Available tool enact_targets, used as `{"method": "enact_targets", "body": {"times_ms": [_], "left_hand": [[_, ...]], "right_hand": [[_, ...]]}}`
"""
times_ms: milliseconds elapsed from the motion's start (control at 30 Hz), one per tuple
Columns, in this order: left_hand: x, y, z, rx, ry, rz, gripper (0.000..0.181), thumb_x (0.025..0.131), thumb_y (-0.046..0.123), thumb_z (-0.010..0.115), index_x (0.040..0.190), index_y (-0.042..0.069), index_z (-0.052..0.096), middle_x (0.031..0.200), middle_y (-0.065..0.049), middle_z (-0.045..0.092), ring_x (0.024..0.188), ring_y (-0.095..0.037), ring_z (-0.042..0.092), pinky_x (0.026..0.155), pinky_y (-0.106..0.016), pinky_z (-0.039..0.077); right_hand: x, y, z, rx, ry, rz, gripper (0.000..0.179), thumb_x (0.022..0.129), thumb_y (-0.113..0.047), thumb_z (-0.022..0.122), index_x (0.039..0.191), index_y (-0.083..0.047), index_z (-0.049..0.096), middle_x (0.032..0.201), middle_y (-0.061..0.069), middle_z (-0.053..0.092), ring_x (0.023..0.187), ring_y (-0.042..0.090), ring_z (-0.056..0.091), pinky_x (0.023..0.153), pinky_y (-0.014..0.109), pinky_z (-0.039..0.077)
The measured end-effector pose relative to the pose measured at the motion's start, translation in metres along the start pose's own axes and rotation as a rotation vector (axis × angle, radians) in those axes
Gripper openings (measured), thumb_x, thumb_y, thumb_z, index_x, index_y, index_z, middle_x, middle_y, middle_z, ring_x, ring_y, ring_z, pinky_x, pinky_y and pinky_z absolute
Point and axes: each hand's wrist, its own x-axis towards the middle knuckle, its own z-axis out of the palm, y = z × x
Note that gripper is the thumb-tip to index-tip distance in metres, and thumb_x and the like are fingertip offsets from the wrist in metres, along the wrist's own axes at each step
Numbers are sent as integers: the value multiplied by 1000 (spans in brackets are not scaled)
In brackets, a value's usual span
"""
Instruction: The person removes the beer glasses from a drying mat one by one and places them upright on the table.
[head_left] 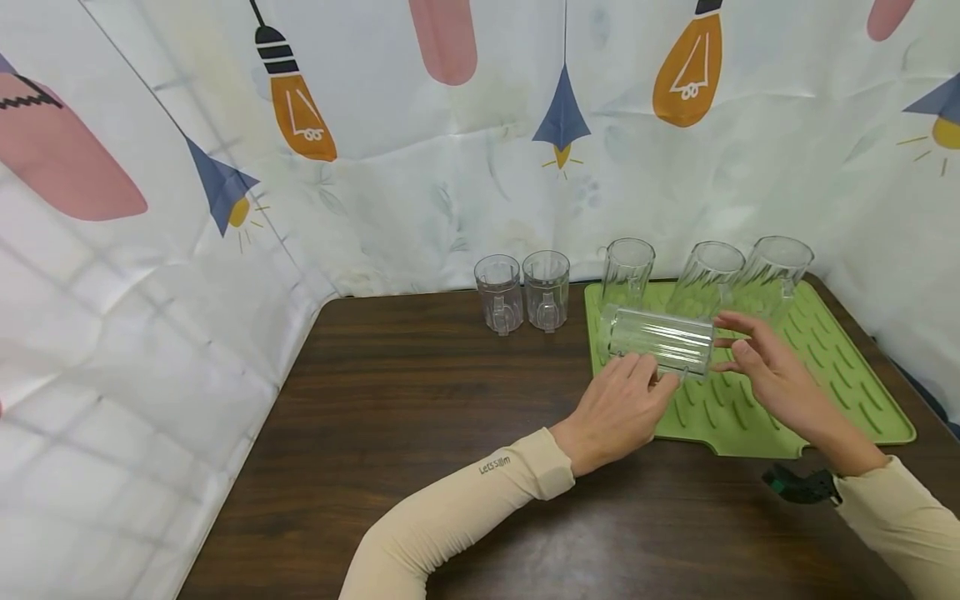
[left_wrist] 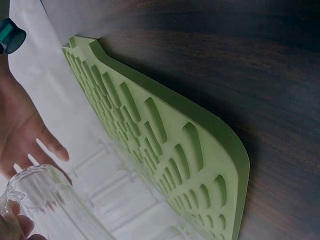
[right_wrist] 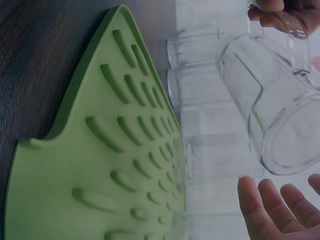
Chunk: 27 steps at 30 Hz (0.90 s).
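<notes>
A clear glass mug [head_left: 662, 336] is held on its side above the green drying mat [head_left: 862, 400]. My left hand [head_left: 618, 408] grips its handle, the fingers curled round it as the right wrist view also shows. My right hand [head_left: 780, 379] is spread beside the mug's right end, its fingertips right at the glass in the head view. From the right wrist, the round end of the mug [right_wrist: 295, 135] faces the extended right fingers [right_wrist: 272, 200], with a gap between them.
Three clear mugs stand along the mat's back edge: one at left [head_left: 628, 262], one in the middle [head_left: 705, 279], one at right [head_left: 772, 271]. Two more, a left mug [head_left: 498, 292] and a right mug [head_left: 547, 287], stand on the dark wooden table [head_left: 420, 400]. A patterned curtain [head_left: 465, 183] hangs behind.
</notes>
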Motion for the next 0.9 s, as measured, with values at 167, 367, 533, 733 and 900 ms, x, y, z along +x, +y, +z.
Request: {"method": "enact_targets", "body": {"times_ms": [167, 367, 533, 733, 900], "left_hand": [[-1, 1, 1, -7, 1, 3, 20, 104, 12, 43, 101, 20, 61, 87, 6, 55, 73, -10, 48, 62, -22, 32], [-1, 1, 3, 3, -2, 3, 21, 103, 11, 43, 99, 21, 62, 86, 6, 56, 73, -10, 49, 61, -22, 33], [-1, 1, 3, -15, -11, -2, 22, 104, 11, 43, 101, 21, 63, 86, 5, 57, 73, -11, 50, 61, -22, 33], [-1, 0, 3, -29, -14, -13, 22, 105, 12, 43, 103, 21, 64, 89, 5, 59, 76, -11, 52, 62, -22, 37], [-1, -2, 4, -22, -7, -18, 22, 104, 12, 44, 102, 21, 64, 88, 5, 59, 76, -11, 52, 62, -22, 37]], "right_hand": [[1, 2, 7, 35, 3, 22, 48, 113, -9, 37, 160, -7, 28, 150, -22, 35, 122, -14, 49, 86, 9, 53], [2, 2, 13, 42, 19, 91, 50, 112, -13, 43, 159, -10, 30, 155, 7, 37, 123, -16, 46, 89, 8, 50], [3, 4, 18, 27, 50, 152, 54, 109, -17, 52, 159, -15, 32, 153, 0, 41, 121, -17, 44, 89, 6, 48], [5, 3, 22, 63, 81, 145, 60, 104, -9, 61, 157, -16, 36, 139, -26, 42, 119, -10, 49, 84, 9, 52], [7, 3, 25, 104, 93, 119, 63, 100, -2, 64, 155, -15, 38, 137, -24, 47, 118, -6, 52, 82, 11, 55]]}}
